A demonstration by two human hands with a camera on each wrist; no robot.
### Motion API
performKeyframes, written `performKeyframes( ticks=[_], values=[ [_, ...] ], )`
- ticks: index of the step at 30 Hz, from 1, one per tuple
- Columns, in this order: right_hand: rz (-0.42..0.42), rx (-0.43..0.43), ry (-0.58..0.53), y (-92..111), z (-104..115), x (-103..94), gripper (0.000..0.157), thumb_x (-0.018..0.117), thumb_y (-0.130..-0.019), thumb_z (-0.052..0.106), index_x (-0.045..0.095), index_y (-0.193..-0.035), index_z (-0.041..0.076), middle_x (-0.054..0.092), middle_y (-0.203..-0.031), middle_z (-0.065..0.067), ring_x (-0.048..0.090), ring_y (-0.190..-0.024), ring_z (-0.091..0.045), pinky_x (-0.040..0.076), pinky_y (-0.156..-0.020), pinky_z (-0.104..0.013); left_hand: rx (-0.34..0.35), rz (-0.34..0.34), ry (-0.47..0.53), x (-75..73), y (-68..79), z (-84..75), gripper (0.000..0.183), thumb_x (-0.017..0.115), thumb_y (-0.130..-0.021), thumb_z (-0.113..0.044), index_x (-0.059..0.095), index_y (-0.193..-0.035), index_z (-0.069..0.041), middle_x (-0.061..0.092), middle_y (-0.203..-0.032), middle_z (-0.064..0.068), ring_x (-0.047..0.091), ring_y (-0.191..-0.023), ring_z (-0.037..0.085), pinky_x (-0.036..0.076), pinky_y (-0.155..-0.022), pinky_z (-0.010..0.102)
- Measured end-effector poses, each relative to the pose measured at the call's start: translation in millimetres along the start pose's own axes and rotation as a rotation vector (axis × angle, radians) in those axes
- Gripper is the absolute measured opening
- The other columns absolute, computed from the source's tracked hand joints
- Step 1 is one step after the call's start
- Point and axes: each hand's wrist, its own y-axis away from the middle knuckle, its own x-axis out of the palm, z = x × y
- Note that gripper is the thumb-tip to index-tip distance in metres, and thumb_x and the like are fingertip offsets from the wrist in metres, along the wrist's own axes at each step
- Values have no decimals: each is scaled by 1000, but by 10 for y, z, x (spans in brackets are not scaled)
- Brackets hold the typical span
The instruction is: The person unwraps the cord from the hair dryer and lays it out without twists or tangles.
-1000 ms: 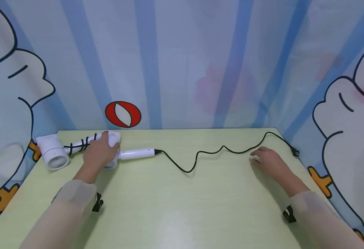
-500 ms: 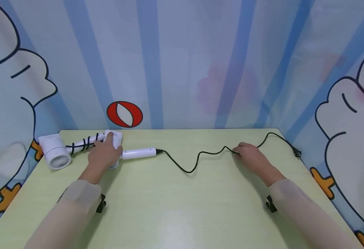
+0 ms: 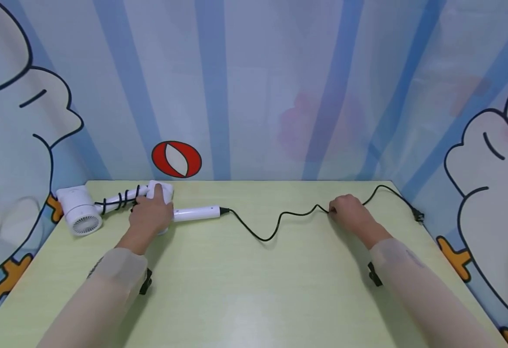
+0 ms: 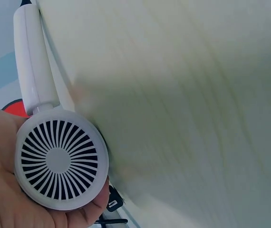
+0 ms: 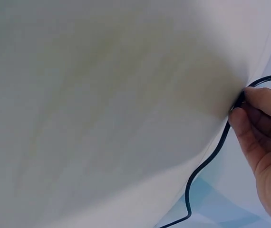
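My left hand [image 3: 151, 212] grips the round body of a white hair dryer [image 3: 196, 213] at the back left of the table. In the left wrist view the fingers curl round the body beside its slotted grille [image 4: 58, 160], and the handle [image 4: 33, 66] points up. From the handle's end a black power cord [image 3: 295, 213] runs in bends to the right. My right hand [image 3: 351, 212] pinches this cord between thumb and fingertips, as the right wrist view shows with the cord [image 5: 210, 159] lying against the tabletop. Part of the dryer's body is hidden under my left hand.
A second white hair dryer [image 3: 79, 209], its handle wound with black cord, lies left of my left hand. The held cord's plug [image 3: 418, 215] sits near the table's right edge. A patterned curtain [image 3: 254, 96] stands behind the table [image 3: 254, 285].
My right hand has moved left from above the table to the cord, and its fingers have closed on it. The left hand stays on the hair dryer. The view has shifted slightly.
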Motion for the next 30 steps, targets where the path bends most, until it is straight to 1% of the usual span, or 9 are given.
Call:
performKeyframes(
  ticks=[2,5,8,11,13,16,21,24,30],
  values=[
    [19,45,-22,4,-51,-25,10,66,-95,5,75,-90,4,72,-88,-9,66,-84,-28,54,-79,-46,8,-3,4,-8,2,10,72,37,-106,-37,1,-160,-4,30,-132,47,48,-108,57,48,-83,63],
    [22,112,-59,18,-173,-48,12,64,-96,5,76,-94,2,72,-92,-12,66,-86,-30,54,-78,-47,25,-12,6,-21,8,26,71,35,-106,-35,2,-160,-2,31,-130,47,49,-108,59,48,-83,64],
    [27,176,-95,17,-298,-60,14,63,-97,6,76,-96,1,73,-92,-13,66,-82,-27,54,-75,-45,36,-13,-4,-24,0,38,71,34,-106,-36,1,-160,-2,31,-130,48,51,-106,59,49,-80,63],
    [33,210,-114,1,-375,-58,15,63,-97,7,77,-97,1,72,-90,-12,64,-76,-23,53,-72,-43,40,-13,-9,-22,-22,46,72,34,-107,-36,0,-160,-2,30,-131,48,52,-105,58,50,-77,62],
    [34,219,-112,-15,-393,-53,16,63,-97,8,76,-98,0,72,-90,-12,63,-74,-22,52,-71,-42,41,-17,-13,-15,-52,58,71,34,-107,-36,1,-160,-2,30,-131,48,52,-105,57,50,-76,61],
    [28,227,-111,-35,-406,-41,17,62,-97,8,76,-101,-1,73,-93,-14,64,-76,-23,53,-71,-42,28,-25,-11,-5,-96,66,71,35,-106,-36,2,-159,-3,31,-130,48,52,-103,56,50,-76,61],
    [13,214,-98,-54,-388,-40,15,63,-97,6,75,-101,-2,73,-97,-17,65,-80,-28,54,-73,-44,5,-45,-2,-4,-133,46,69,36,-106,-36,4,-158,-3,33,-126,46,55,-93,51,50,-74,60],
    [13,196,-89,-79,-377,-19,14,63,-97,5,75,-101,-2,72,-99,-18,66,-87,-32,54,-78,-46,7,-50,2,-8,-144,27,70,35,-106,-35,3,-159,-2,33,-127,47,56,-90,50,50,-74,60],
    [13,189,-121,-128,-333,6,18,63,-98,6,74,-109,-2,72,-108,-21,66,-102,-39,52,-88,-51,-10,-31,29,-25,-157,-5,73,35,-106,-38,0,-160,-3,31,-130,48,55,-94,53,49,-80,62]
  ],
)
